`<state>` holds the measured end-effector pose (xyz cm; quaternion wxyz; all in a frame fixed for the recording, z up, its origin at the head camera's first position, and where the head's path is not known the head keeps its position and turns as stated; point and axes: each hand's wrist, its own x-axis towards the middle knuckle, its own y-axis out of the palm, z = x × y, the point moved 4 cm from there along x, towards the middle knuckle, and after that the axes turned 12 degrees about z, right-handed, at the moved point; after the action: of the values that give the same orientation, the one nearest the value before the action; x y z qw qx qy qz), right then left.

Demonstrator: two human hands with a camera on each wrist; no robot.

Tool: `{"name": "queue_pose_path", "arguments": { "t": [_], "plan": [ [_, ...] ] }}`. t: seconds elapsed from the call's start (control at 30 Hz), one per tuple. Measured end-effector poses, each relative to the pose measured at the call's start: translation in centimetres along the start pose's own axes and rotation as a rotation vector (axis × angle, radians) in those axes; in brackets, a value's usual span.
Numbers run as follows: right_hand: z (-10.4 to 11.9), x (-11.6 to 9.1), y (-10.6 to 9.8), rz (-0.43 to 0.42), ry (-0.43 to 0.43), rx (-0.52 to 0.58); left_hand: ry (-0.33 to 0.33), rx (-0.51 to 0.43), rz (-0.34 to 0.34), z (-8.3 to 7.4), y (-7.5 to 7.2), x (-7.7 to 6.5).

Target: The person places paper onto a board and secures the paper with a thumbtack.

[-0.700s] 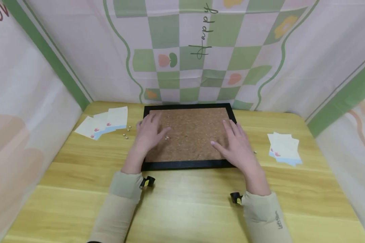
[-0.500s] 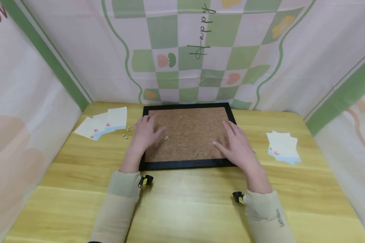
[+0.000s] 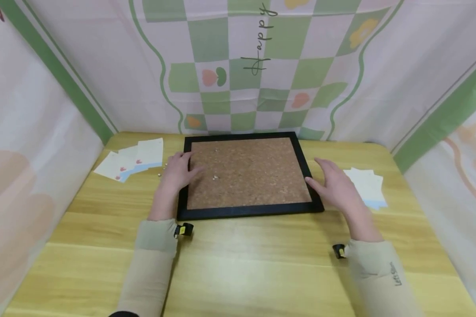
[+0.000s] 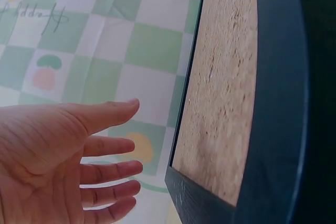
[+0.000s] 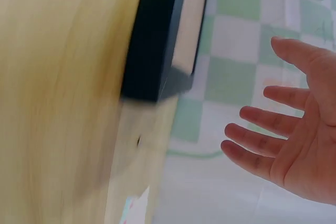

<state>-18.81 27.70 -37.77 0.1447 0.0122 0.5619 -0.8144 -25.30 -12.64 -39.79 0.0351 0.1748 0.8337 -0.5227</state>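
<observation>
While the cork board (image 3: pixel 254 171) lies flat on the counter (image 3: pixel 238 268), close to the checked backdrop (image 3: pixel 243 75), the work seems to be at an early stage: the board is laid out, but no card is on it. Its black frame (image 3: pixel 250 211) is the nearest thing to a container, enclosing the cork and a few small shiny bits (image 3: pixel 215 177), too tiny to identify. The left hand (image 3: pixel 177 171), loosely spread, grips nothing at the left edge; whether it touches the frame is hard to tell. The right hand (image 3: pixel 337 184), also spread and holding nothing, is beside the right edge. Farther out, overlapping cards lie untouched: the left cards (image 3: pixel 128 159) and the right cards (image 3: pixel 366 187).
</observation>
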Motion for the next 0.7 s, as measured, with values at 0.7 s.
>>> {"name": "queue_pose_path", "arguments": {
  "t": [0.7],
  "plan": [
    [-11.7, -1.7, -1.8, -0.019, 0.198, 0.076, -0.091, -0.036, 0.152, 1.8, 0.3, -0.3]
  ]
}}
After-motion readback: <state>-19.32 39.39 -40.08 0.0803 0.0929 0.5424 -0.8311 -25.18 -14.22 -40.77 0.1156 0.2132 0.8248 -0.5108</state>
